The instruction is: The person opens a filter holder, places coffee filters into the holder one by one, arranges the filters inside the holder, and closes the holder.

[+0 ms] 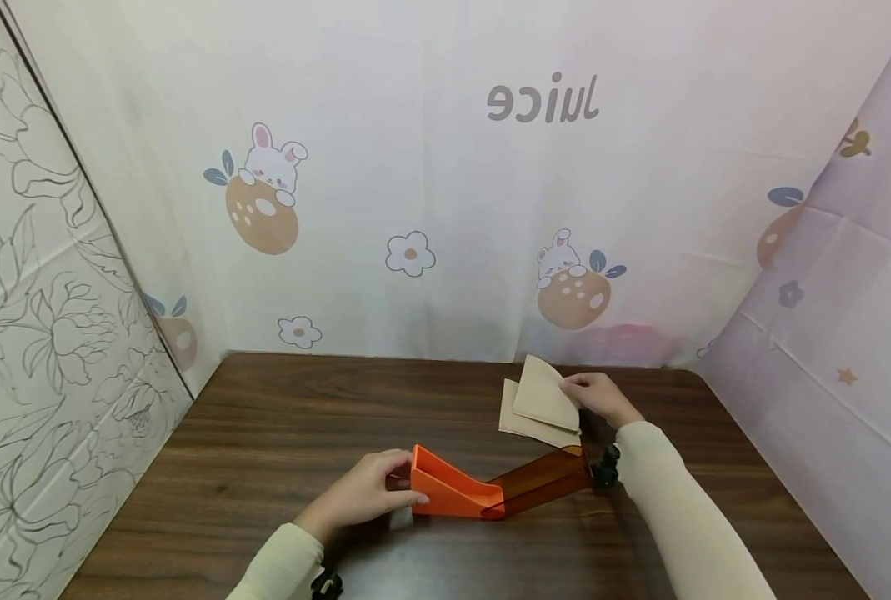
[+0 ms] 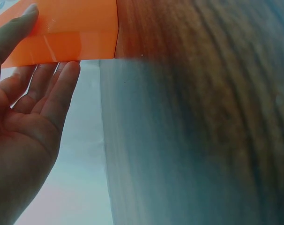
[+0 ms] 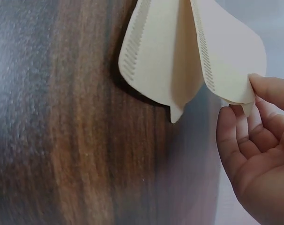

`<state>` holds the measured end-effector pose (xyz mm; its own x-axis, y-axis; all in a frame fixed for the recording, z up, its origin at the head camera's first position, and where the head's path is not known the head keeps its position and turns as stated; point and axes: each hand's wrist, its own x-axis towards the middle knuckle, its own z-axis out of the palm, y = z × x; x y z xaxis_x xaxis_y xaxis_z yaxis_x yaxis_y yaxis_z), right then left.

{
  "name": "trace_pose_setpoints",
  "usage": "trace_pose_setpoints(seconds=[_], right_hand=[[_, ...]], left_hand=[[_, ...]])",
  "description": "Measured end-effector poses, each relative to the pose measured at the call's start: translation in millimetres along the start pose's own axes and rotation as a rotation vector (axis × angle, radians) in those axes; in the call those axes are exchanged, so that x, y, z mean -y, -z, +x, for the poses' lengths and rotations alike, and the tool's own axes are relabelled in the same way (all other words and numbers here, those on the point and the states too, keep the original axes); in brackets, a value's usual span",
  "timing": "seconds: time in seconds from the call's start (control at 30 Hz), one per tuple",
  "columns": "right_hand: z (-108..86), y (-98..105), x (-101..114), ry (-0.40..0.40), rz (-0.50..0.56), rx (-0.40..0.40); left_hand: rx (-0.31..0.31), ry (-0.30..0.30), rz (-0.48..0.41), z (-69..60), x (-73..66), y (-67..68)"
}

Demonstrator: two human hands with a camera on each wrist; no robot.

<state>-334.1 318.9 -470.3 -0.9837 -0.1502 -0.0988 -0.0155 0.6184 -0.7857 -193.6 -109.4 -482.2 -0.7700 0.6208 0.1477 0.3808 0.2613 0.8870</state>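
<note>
Tan paper is making up the upper sheet [image 1: 546,396], which is standing out right of centre in the head view. The right hand [image 1: 598,398] is pinching it at its right edge: the thumb is pressing one face and the fingers [image 3: 231,140] are backing the other. This edge hold is presumably keeping the thin sheet from crumpling. Beneath it the lower sheet [image 1: 508,414] is lying partly covered; in the right wrist view the two are fanning apart, showing crimped edges.

Just below the sheets in the head view, an amber translucent cover [image 1: 538,483] is extending to the right from the orange holder [image 1: 451,493]. Whether a hinge is joining them, I cannot tell. The holder is sitting at lower centre, its tall end facing left. The left hand [image 1: 366,493] is gripping that end between thumb and fingers, apparently because the taller wall is offering the firmest purchase for steadying it.

Wood-grained tabletop [image 1: 280,425] is bearing all these items. Black wrist devices [image 1: 606,467] are showing at both cuffs, and a printed curtain [image 1: 415,167] is hanging behind, across the upper frame.
</note>
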Motion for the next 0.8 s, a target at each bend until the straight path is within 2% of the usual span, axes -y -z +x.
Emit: trace_pose_setpoints(seconds=[0.2, 0.67, 0.8], right_hand=[[-4.8, 5, 3, 0.032, 0.018, 0.0], [-12.5, 5, 8, 0.028, 0.047, -0.014], [-14.9, 6, 10, 0.054, 0.048, -0.02]], left_hand=[[-0.004, 0.005, 0.007, -0.6, -1.5, 0.4], [0.002, 0.009, 0.0, -0.7, 0.7, -0.4], [-0.001, 0.009, 0.003, -0.9, 0.4, -0.6]])
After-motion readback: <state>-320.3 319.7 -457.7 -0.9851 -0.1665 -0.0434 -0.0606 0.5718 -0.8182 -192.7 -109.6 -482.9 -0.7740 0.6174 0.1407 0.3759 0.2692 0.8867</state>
